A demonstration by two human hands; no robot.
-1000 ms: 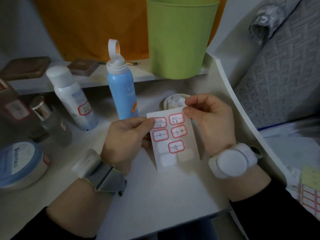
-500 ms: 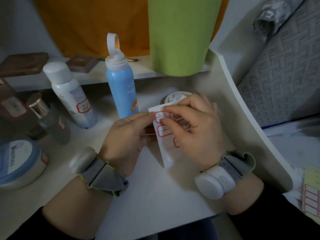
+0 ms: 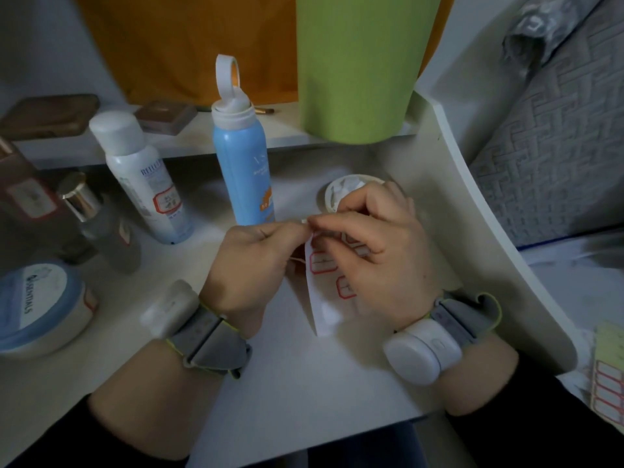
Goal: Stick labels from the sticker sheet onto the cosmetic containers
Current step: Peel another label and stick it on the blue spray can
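From eight to ten o'clock, the round blue-lidded tin [image 3: 37, 309] and white plastic spray bottle [image 3: 141, 177] carried red-bordered labels [image 3: 165, 206]. The tall blue bottle [image 3: 241, 163] seemingly lacked one. Centrally, my left hand [image 3: 250, 261] and right hand [image 3: 374, 258] both pinched the white sticker sheet [image 3: 324, 285] at its top edge.

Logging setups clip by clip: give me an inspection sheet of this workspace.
Surface: white desk with a back shelf.
Job's things: sticker sheet held above the desk; white spray bottle bears a red-edged label; blue spray bottle, glass bottle, round tin stand left.
Clutter: green bin and compacts on the shelf; small white jar on the desk; spare label sheet far right.
Grippers: left hand pinches the sheet's upper left corner; right hand pinches at its top edge.
Cables: nothing seen.
Surroundings: orange cloth behind, grey quilted fabric right.
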